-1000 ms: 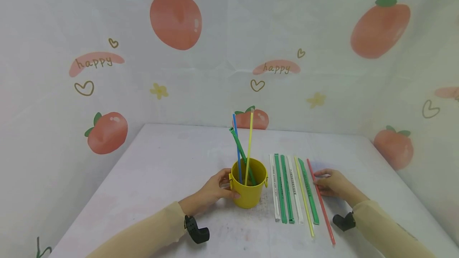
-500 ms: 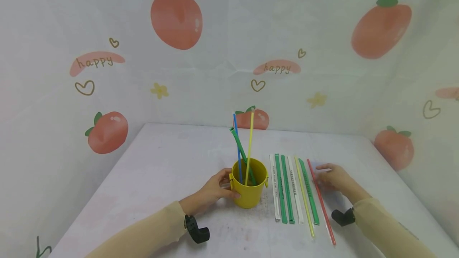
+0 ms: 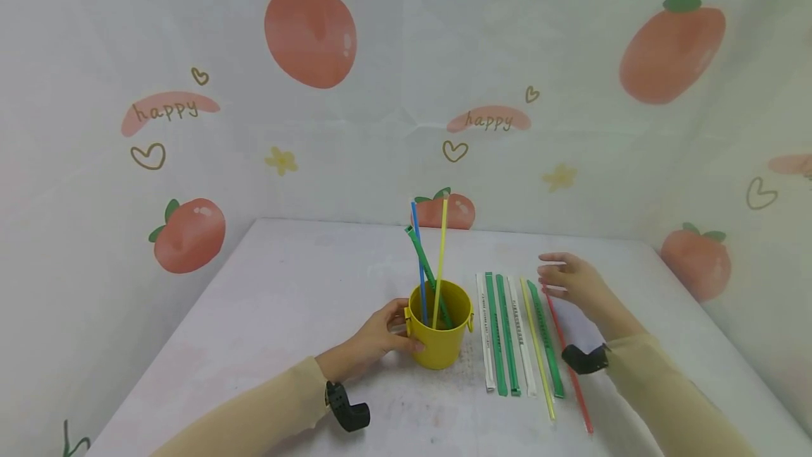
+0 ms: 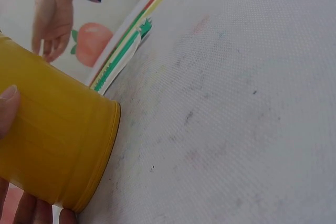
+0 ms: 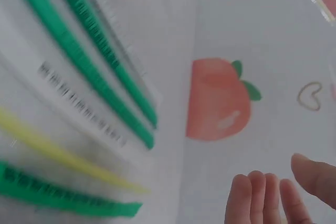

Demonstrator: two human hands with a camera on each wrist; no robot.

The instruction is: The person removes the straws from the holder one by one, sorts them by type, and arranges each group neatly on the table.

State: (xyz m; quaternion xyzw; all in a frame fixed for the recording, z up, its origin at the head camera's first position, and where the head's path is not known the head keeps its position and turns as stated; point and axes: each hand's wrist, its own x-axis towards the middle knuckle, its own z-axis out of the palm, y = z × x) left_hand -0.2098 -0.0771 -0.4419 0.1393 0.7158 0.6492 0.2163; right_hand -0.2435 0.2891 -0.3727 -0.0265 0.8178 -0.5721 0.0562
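My left hand (image 3: 374, 338) grips the left side of a small yellow bucket (image 3: 439, 350), thumb in front and fingers behind. The left wrist view shows the bucket's wall (image 4: 58, 124) tilted, its base on the table. A blue straw (image 3: 416, 231), a yellow straw (image 3: 442, 238) and a green wrapped straw (image 3: 421, 252) lean inside it. Above the far end of a red straw (image 3: 576, 383) is my right hand (image 3: 582, 288). The right wrist view shows its fingers (image 5: 256, 198) extended and the thumb apart, with nothing between them.
Left of the red straw lies a row of straws: green wrapped ones (image 3: 496, 337), white wrapped ones (image 3: 521, 337) and a yellow one (image 3: 540, 351). The white table (image 3: 317, 266) ends at a fruit-printed cloth backdrop (image 3: 355, 147).
My right hand has left its place beside the middle of the red straw and moved away from me, toward the straw's far end. The left hand and bucket have stayed put.
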